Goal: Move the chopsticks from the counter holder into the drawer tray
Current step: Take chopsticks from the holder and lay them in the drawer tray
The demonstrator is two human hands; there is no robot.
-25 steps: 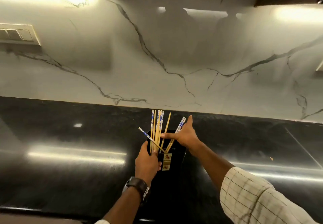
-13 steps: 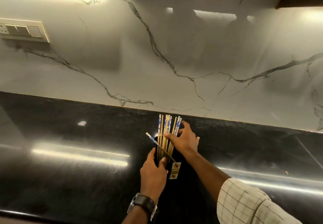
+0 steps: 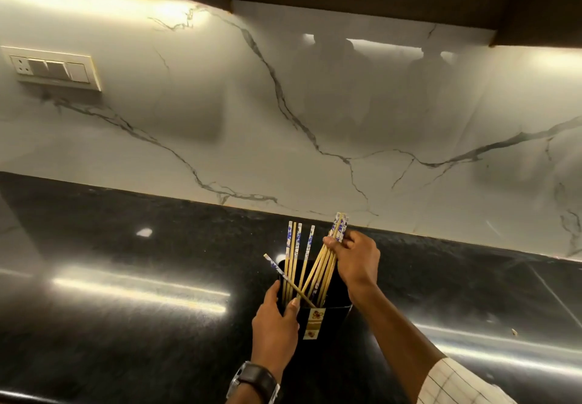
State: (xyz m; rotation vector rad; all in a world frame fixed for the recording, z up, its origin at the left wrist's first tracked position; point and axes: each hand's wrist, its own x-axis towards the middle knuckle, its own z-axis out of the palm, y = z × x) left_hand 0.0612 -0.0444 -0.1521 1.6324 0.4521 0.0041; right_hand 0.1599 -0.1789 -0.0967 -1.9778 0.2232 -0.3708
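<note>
- We are pinching a bundle [image 3: 327, 262] of chopsticks in our right hand [image 3: 357, 260], fingers closed around it near the patterned top ends, the sticks leaning right with their lower ends still down in the holder [image 3: 330, 312].
- We are steadying the holder with our left hand [image 3: 274, 325], thumb and fingers wrapped on its left rim and wall — a bracing hold, not a lift.
- The loose sticks [image 3: 294, 258] are standing apart from the bundle on the left of the holder: a few upright, one [image 3: 285, 276] lying slanted across the mouth and crossing the others.
- The holder is sitting on the dark, glossy counter [image 3: 132, 325], near the marble backsplash [image 3: 283, 126]; no drawer or tray is showing in this view.
- We are judging the sticks light, stiff and smooth — likely to fan out or slide within a bundle if held loosely.
- Taking hold high up, just below the patterned ends, with the fingers fully encircling, looks the safest place; the bundle should come straight up so the tips clear the rim.
- The slanted stick may snag or get flicked out as the bundle rises, so we are keeping the holder braced.
</note>
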